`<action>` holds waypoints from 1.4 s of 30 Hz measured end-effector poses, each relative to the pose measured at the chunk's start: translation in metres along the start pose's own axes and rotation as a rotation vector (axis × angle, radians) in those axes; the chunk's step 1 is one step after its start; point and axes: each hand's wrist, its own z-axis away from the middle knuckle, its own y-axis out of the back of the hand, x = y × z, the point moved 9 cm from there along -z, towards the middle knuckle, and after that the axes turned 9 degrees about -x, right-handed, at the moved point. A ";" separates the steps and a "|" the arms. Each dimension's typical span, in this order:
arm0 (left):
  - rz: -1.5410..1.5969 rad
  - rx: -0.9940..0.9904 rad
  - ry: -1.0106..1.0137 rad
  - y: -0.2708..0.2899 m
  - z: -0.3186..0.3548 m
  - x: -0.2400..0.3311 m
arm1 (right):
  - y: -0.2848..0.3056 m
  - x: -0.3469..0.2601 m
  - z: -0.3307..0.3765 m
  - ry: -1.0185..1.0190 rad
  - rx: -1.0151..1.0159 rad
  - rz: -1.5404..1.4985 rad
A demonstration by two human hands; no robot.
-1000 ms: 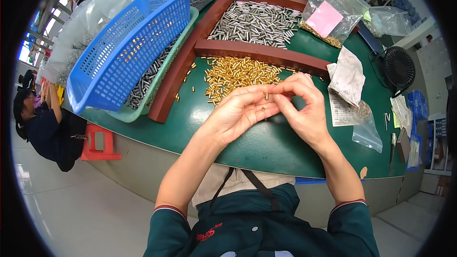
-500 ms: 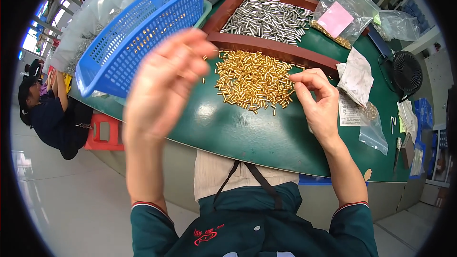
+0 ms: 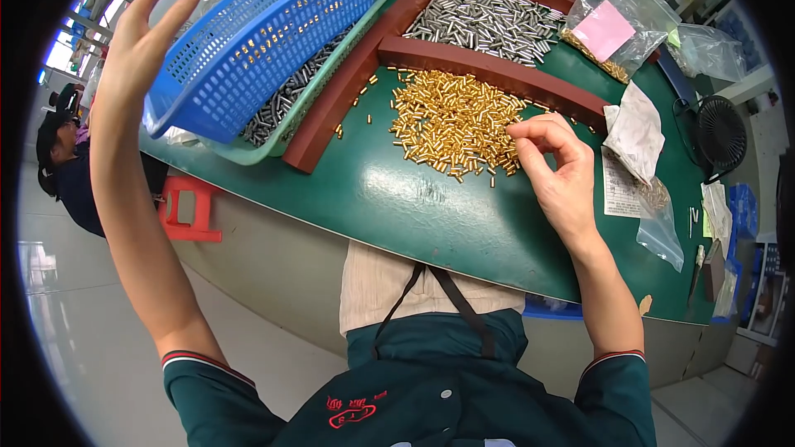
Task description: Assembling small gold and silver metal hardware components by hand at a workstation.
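Note:
My left hand point(image 3: 142, 45) is raised at the left end of the blue perforated basket point(image 3: 207, 89), fingers spread and nothing seen in them. Some gold pieces show through the basket's holes. At the right edge of a heap of small gold metal cylinders point(image 3: 451, 120), my right hand point(image 3: 561, 175) has its thumb and forefinger pinched together. Whatever that pinch may hold is too small or hidden to make out. The heap lies loose on the green tabletop point(image 3: 397, 215), in front of a reddish-brown wooden bar point(image 3: 497, 81).
Behind the bar, silver cylinders point(image 3: 484, 24) lie inside the wooden frame. Under the tilted basket a pale green tray point(image 3: 286, 136) holds dark grey pieces. To the right are a bag with a pink slip point(image 3: 604, 30), a white cloth point(image 3: 636, 128) and a black fan point(image 3: 719, 134). Another person sits far left.
My left hand has swung left and up from beside the gold heap to the basket's left end, its fingers now spread. The right hand stays pinched at the heap's edge.

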 end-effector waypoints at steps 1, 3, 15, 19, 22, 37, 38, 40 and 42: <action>-0.146 0.044 -0.078 0.000 0.009 0.019 | -0.005 0.000 -0.001 0.002 -0.008 -0.004; -0.178 0.164 -0.262 -0.030 0.022 0.063 | -0.010 0.006 0.000 -0.016 -0.032 0.112; 0.243 -0.199 -0.187 -0.231 0.059 0.114 | -0.045 -0.006 -0.017 0.227 -0.094 0.543; 0.242 -0.148 -0.249 -0.243 0.056 0.122 | -0.051 -0.003 -0.021 0.217 -0.177 0.647; 0.163 -0.157 -0.313 -0.248 0.053 0.129 | -0.053 -0.004 -0.021 0.213 -0.207 0.684; -0.105 -0.158 -0.499 -0.253 0.060 0.141 | -0.051 -0.011 -0.024 0.337 -0.185 0.778; -0.105 -0.159 -0.497 -0.254 0.060 0.140 | -0.046 -0.010 -0.024 0.330 -0.159 0.727; -0.112 -0.146 -0.493 -0.255 0.060 0.138 | -0.037 -0.009 -0.023 0.304 -0.153 0.705; -0.093 -0.142 -0.485 -0.252 0.060 0.137 | -0.029 -0.005 -0.020 0.260 -0.156 0.689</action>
